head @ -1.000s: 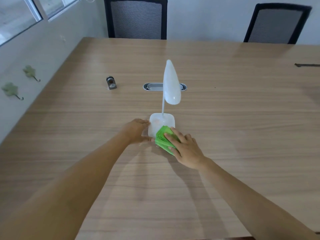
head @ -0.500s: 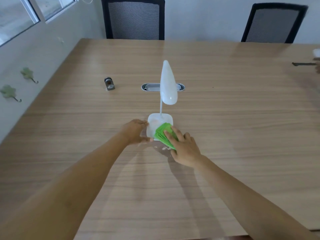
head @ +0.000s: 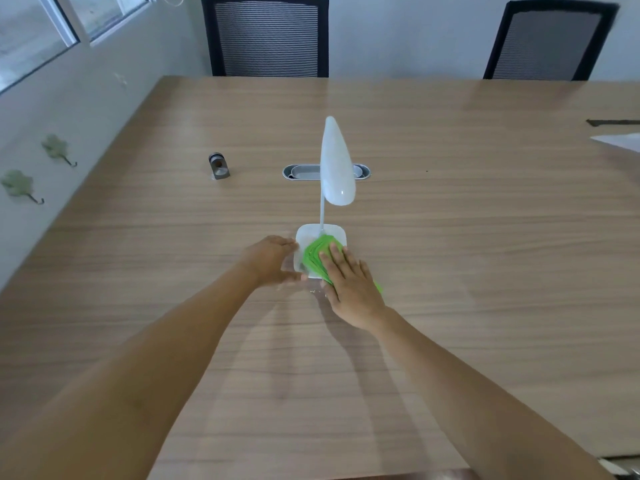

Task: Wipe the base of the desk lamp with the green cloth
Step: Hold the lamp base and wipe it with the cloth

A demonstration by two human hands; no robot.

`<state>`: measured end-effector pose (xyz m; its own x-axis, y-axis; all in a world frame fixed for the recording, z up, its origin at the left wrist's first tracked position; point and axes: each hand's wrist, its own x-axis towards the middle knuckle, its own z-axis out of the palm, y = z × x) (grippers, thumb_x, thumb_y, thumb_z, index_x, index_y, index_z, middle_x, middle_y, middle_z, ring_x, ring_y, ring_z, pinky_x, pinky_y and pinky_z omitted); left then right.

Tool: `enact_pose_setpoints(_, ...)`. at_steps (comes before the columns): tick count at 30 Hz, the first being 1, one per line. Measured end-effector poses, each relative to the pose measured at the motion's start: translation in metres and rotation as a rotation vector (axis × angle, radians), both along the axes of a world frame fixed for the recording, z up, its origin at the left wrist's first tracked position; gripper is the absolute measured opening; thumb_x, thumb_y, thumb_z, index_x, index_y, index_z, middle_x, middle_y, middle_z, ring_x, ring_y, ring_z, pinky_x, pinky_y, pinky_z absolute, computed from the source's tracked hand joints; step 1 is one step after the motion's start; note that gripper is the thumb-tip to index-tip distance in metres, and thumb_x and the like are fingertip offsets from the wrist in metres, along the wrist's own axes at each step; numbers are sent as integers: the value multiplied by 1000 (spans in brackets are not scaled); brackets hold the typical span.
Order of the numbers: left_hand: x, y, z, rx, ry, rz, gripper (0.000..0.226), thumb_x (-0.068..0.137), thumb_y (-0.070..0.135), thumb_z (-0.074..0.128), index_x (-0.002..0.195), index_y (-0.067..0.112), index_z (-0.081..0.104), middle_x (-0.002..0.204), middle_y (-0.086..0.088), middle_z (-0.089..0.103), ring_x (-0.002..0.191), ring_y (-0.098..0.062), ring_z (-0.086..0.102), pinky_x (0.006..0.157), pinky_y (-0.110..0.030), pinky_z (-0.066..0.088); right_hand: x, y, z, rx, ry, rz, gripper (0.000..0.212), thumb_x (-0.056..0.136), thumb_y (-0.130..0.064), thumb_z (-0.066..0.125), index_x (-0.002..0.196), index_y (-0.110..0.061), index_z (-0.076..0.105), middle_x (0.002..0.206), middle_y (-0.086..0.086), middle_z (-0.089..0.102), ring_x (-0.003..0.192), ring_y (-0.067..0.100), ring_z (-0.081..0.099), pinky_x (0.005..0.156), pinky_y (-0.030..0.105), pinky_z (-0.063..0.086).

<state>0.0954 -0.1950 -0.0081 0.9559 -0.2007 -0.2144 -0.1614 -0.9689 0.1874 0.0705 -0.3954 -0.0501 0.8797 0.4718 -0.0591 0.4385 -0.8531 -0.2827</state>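
A white desk lamp stands mid-table, its long head (head: 335, 164) pointing up on a thin neck above a square white base (head: 310, 235). A folded green cloth (head: 313, 254) lies on the base's near right part. My right hand (head: 349, 285) presses flat on the cloth, fingers spread over it. My left hand (head: 272, 259) grips the base's left edge, thumb at the near corner. Part of the base is hidden under the cloth and hands.
The wooden table (head: 485, 237) has an oval cable grommet (head: 325, 172) behind the lamp and a small metal object (head: 218, 166) to the left. White paper (head: 620, 142) lies at the right edge. Two black chairs (head: 266, 36) stand beyond the far edge.
My right hand has slid the green cloth farther onto the lamp base, away from me. My left hand keeps its grip on the base's left side.
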Motion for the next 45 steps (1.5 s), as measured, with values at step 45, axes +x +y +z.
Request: enact_pose_setpoints(45, 3, 3, -5, 32, 13, -36, 85, 77, 54, 64, 145, 17, 28, 154, 0, 30, 142, -19, 26, 117, -37, 28, 11, 2, 21, 148, 56, 164, 62, 84, 4, 47, 143, -11, 34, 157, 11, 21, 147, 30, 14, 121, 39, 13)
